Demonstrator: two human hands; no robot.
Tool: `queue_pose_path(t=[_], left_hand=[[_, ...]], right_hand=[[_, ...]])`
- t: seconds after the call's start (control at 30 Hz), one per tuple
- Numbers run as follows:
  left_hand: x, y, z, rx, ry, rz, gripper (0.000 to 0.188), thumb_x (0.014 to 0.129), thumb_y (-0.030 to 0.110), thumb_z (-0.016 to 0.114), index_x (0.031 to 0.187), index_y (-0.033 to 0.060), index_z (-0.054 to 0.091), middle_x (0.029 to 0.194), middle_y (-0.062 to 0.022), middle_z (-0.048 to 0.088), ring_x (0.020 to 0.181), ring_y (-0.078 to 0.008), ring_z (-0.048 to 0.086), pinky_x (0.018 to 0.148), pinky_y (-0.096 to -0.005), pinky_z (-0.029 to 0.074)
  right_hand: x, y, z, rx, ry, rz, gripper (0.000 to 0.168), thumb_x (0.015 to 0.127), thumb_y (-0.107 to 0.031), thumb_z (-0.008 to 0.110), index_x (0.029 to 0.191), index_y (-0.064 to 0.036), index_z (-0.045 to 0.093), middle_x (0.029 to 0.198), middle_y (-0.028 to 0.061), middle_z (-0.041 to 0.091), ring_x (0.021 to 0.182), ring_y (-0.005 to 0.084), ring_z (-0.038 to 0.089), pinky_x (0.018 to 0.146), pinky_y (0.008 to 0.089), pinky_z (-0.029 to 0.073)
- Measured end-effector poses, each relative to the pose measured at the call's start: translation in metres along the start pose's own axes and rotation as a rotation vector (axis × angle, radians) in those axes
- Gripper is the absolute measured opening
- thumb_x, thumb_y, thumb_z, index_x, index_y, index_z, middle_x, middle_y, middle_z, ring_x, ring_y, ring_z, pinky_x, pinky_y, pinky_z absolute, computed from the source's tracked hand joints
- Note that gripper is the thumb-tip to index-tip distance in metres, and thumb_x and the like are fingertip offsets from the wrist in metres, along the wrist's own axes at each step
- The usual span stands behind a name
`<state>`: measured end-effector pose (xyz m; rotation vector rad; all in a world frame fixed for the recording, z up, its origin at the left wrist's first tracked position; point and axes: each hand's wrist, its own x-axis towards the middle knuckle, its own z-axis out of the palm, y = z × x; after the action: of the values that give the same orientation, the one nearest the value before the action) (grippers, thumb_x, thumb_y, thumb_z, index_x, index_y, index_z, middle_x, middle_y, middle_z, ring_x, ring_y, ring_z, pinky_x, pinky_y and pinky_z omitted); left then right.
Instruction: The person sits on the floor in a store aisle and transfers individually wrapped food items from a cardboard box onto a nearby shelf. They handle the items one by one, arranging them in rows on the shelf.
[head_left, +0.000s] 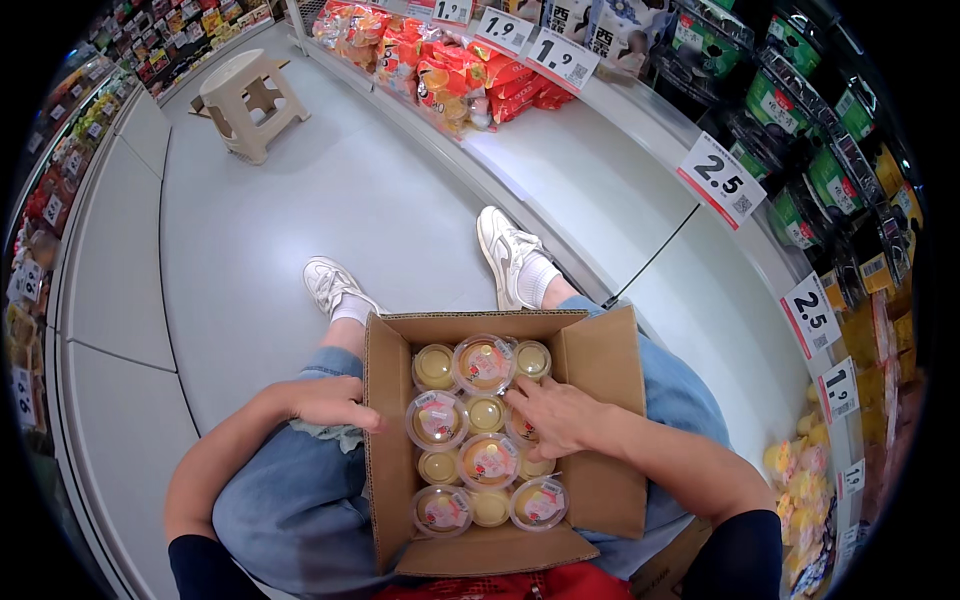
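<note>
An open cardboard box rests on my lap, its flaps folded outward. Inside are several clear plastic cups of yellow jelly or pudding, some lids bearing pink labels, others showing their plain bases. My right hand reaches in at the box's right side, with its fingers around the rim of a labelled cup that it partly hides. My left hand is at the box's left wall, thumb over the edge and the other fingers outside. A greenish crumpled cloth or film shows below that hand.
A low white shelf with red snack bags runs along the right, beneath a price rail and stacked green-labelled tubs. A beige plastic stool stands on the aisle floor. White display panels border the left.
</note>
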<state>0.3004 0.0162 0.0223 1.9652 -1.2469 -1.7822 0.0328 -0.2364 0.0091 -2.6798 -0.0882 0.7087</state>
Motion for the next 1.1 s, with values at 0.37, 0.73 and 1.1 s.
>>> queue_pose_path(t=[0.37, 0.73, 1.1], left_hand=[[-0.023, 0.032, 0.007, 0.105, 0.164, -0.16, 0.063, 0.089, 0.047, 0.054, 0.098, -0.0135, 0.069, 0.097, -0.0284, 0.071, 0.088, -0.0367, 0.069, 0.079, -0.0454, 0.052], [-0.048, 0.063, 0.016, 0.162, 0.343, -0.101, 0.054, 0.092, 0.041, 0.055, 0.096, -0.0109, 0.07, 0.098, -0.0317, 0.069, 0.093, -0.0427, 0.067, 0.083, -0.0481, 0.052], [-0.057, 0.036, 0.017, 0.132, 0.585, -0.215, 0.051, 0.086, 0.041, 0.063, 0.089, -0.0099, 0.071, 0.092, -0.0291, 0.069, 0.091, -0.0415, 0.067, 0.081, -0.0471, 0.053]], right_hand=[[-0.088, -0.059, -0.031, -0.032, 0.82, 0.343, 0.073, 0.078, -0.009, 0.08, 0.141, 0.005, 0.046, 0.136, 0.0222, 0.053, 0.133, 0.0414, 0.047, 0.107, 0.0464, 0.043], [-0.12, -0.087, 0.052, 0.645, 0.871, 0.594, 0.038, 0.088, 0.004, 0.057, 0.125, 0.002, 0.055, 0.094, 0.0268, 0.07, 0.093, 0.045, 0.07, 0.08, 0.0434, 0.055], [-0.085, -0.086, 0.032, 0.508, 0.891, 0.554, 0.025, 0.086, 0.005, 0.06, 0.11, 0.005, 0.056, 0.091, 0.0286, 0.069, 0.086, 0.0487, 0.066, 0.073, 0.0507, 0.052]])
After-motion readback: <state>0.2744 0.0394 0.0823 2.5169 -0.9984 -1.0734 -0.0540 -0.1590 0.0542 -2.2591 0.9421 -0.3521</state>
